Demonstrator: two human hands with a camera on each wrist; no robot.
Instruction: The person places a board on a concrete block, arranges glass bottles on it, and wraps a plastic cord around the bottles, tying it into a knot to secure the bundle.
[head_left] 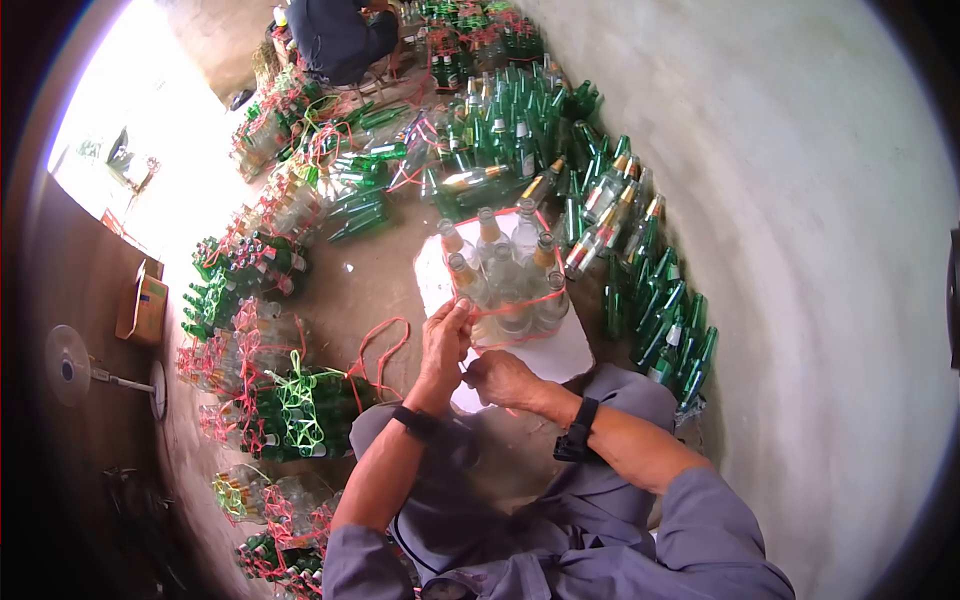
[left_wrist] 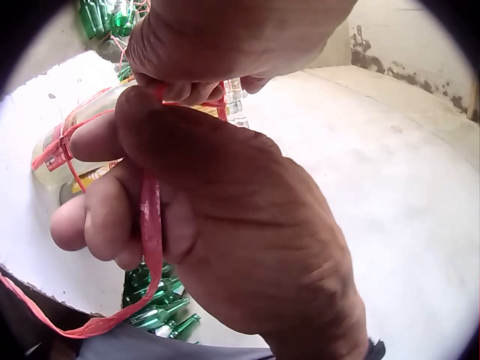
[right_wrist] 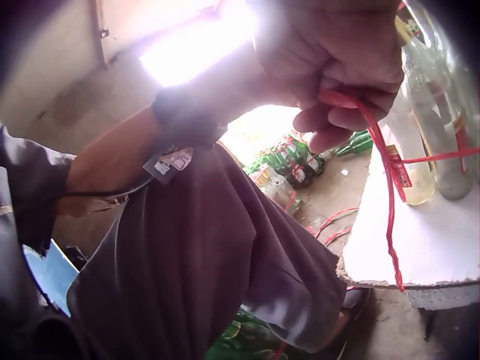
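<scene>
A group of clear glass bottles stands upright on a white board, ringed by red plastic twine. My left hand is at the near left side of the group. In the left wrist view its thumb and forefinger pinch the red twine, whose tail loops down below the palm. My right hand is close beside it, fingers curled on the twine near the left fingertips. A loose twine end hangs beside the bottles in the right wrist view.
Green bottles are heaped behind the board and along the right wall. Tied bundles of bottles line the left, near a standing fan. A loop of red twine lies on the floor. Another person sits at the back.
</scene>
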